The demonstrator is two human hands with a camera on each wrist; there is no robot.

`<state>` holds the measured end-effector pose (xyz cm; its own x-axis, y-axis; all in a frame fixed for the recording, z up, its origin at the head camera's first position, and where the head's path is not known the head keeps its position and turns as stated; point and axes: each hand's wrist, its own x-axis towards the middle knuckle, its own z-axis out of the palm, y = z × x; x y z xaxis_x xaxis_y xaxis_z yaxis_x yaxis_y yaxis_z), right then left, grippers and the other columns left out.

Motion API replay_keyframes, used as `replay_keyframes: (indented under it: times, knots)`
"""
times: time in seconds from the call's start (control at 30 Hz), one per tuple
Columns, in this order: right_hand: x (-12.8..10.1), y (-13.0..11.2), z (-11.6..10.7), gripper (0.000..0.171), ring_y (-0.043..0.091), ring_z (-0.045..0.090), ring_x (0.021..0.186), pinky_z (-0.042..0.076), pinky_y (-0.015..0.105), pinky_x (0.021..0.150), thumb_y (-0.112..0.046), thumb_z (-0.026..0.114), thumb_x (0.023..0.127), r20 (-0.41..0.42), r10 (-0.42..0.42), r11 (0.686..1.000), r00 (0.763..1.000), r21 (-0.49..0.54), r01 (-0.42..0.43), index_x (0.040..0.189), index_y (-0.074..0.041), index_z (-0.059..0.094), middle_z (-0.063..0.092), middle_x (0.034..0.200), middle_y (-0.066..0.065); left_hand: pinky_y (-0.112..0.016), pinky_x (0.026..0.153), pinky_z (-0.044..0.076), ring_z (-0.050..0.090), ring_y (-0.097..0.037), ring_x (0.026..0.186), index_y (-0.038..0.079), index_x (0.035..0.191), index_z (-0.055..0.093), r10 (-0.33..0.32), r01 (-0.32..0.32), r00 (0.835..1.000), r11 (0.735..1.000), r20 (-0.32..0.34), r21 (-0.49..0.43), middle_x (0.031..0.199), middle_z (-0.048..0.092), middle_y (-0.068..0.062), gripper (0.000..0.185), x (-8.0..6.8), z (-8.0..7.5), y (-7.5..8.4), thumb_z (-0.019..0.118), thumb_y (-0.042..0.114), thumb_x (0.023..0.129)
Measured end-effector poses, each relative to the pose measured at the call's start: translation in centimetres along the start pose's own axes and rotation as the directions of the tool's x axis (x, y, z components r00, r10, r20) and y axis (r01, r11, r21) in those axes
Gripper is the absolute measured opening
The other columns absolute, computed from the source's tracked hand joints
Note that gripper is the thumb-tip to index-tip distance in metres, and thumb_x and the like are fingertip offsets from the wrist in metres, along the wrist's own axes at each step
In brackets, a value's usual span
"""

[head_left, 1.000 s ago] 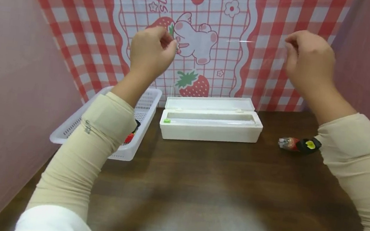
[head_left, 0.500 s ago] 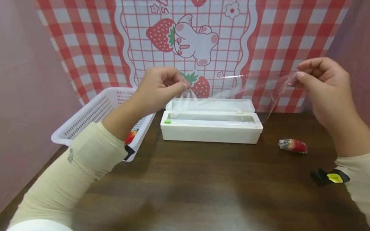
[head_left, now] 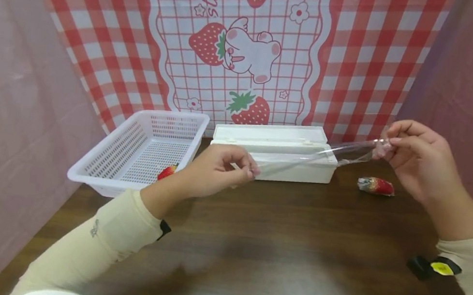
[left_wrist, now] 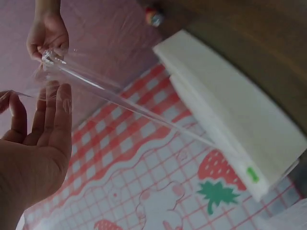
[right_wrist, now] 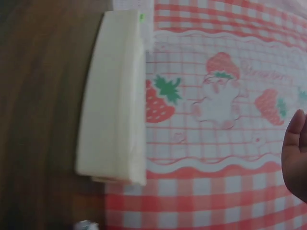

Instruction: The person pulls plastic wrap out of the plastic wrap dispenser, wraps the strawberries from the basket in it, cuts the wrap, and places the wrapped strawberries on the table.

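Note:
A sheet of clear cling film [head_left: 318, 158] stretches in a narrow band between my two hands. My left hand [head_left: 216, 172] pinches one end between thumb and fingertips, in front of the white cling film dispenser [head_left: 295, 171]. Higher and to the right, my right hand [head_left: 425, 161] pinches the other end, where the film bunches up. In the left wrist view the film [left_wrist: 124, 105] runs slantwise past the dispenser, whose green slider [left_wrist: 252, 174] shows. Its lid stands open in the head view. Below my right hand lies a red, film-wrapped piece [head_left: 375, 186], perhaps a strawberry.
At the left stands a white plastic basket [head_left: 76, 173] with a red item [head_left: 167, 172] inside, partly hidden by my left wrist. Behind everything hangs a strawberry-print checked cloth [head_left: 356, 59]. The dark wooden table [head_left: 260, 247] extends toward me.
Both hands have come down and toward me from high before the cloth, bringing the film with them. The right hand has also shifted right. The film has narrowed into a band.

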<state>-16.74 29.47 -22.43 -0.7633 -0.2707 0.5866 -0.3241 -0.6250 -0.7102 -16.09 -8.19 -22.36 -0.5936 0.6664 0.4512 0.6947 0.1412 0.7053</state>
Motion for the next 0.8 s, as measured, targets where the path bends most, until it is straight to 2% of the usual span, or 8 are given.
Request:
replay_keyframes:
  times: [0.1,0.17,0.27,0.4,0.5,0.57,0.7,0.8]
  knots:
    - [-1.0,0.6,-1.1,0.043,0.028,0.060,0.075,0.055,0.032,0.071,0.019,0.014,0.093,0.140,0.048,0.998,0.989,-0.041,-0.043,0.098,0.016,0.056,0.060,0.088,0.021,-0.031,0.068,0.056,0.063,-0.013,0.088,0.006,0.075,0.060,-0.028,0.025,0.995,0.999,0.097,0.028,0.096,0.070,-0.006,0.014,-1.2,0.7,-0.6,0.061,0.002,0.088]
    - [-1.5,1.1,-1.8,0.049,0.027,0.059,0.078,0.054,0.031,0.073,0.023,0.009,0.088,0.267,0.087,0.994,0.960,-0.085,-0.067,0.100,0.016,0.056,0.060,0.091,0.020,-0.032,0.073,0.057,0.063,-0.012,0.089,0.008,0.074,0.059,-0.051,0.043,0.984,0.998,0.169,0.053,0.097,0.070,-0.003,0.015,-1.9,1.0,-1.2,0.060,0.003,0.088]
    - [-2.1,1.8,-2.7,0.053,0.026,0.056,0.080,0.052,0.032,0.072,0.027,0.010,0.079,0.439,0.169,0.978,0.882,-0.184,-0.096,0.103,0.015,0.056,0.059,0.094,0.019,-0.029,0.077,0.056,0.064,-0.009,0.088,0.011,0.072,0.058,-0.099,0.075,0.960,0.992,0.261,0.099,0.096,0.069,0.002,0.015,-2.9,1.3,-1.8,0.060,0.007,0.086]
    - [-2.9,2.6,-3.0,0.049,0.029,0.051,0.075,0.048,0.039,0.062,0.031,0.022,0.075,0.576,0.328,0.924,0.749,-0.361,-0.127,0.101,0.008,0.057,0.055,0.089,0.016,-0.027,0.075,0.055,0.063,-0.007,0.084,0.012,0.070,0.057,-0.152,0.111,0.922,0.985,0.356,0.132,0.095,0.068,0.004,0.015,-4.0,1.4,-2.6,0.059,0.009,0.084]
    - [-3.4,3.1,-2.6,0.041,0.029,0.049,0.069,0.047,0.041,0.056,0.028,0.033,0.077,0.604,0.444,0.869,0.663,-0.471,-0.153,0.100,0.004,0.057,0.053,0.083,0.015,-0.025,0.072,0.055,0.062,-0.006,0.080,0.012,0.067,0.056,-0.162,0.104,0.896,0.982,0.413,0.161,0.094,0.067,0.003,0.014,-4.4,1.3,-3.2,0.059,0.007,0.080]
    - [-3.6,3.6,-2.3,0.036,0.027,0.048,0.066,0.047,0.039,0.054,0.024,0.040,0.079,0.602,0.509,0.830,0.616,-0.533,-0.164,0.099,0.001,0.059,0.053,0.081,0.014,-0.023,0.069,0.054,0.060,-0.005,0.077,0.012,0.065,0.055,-0.162,0.081,0.878,0.978,0.450,0.194,0.091,0.066,0.004,0.015,-4.6,1.4,-3.6,0.060,0.007,0.078]
    - [-4.0,4.5,-1.5,0.029,0.015,0.051,0.065,0.050,0.029,0.056,0.015,0.052,0.083,0.553,0.627,0.728,0.550,-0.667,-0.159,0.097,-0.007,0.064,0.058,0.079,0.012,-0.019,0.064,0.049,0.054,-0.001,0.071,0.013,0.064,0.056,-0.166,0.029,0.838,0.965,0.520,0.261,0.083,0.063,0.007,0.012,-4.7,1.9,-4.2,0.063,0.007,0.073]
    - [-4.4,5.3,-1.0,0.027,0.004,0.053,0.070,0.051,0.024,0.060,0.010,0.058,0.084,0.497,0.697,0.638,0.517,-0.759,-0.132,0.097,-0.012,0.064,0.060,0.079,0.006,-0.015,0.059,0.043,0.047,0.001,0.065,0.014,0.065,0.057,-0.191,0.018,0.810,0.953,0.555,0.303,0.072,0.055,0.010,0.012,-4.9,2.6,-4.8,0.065,0.007,0.070]
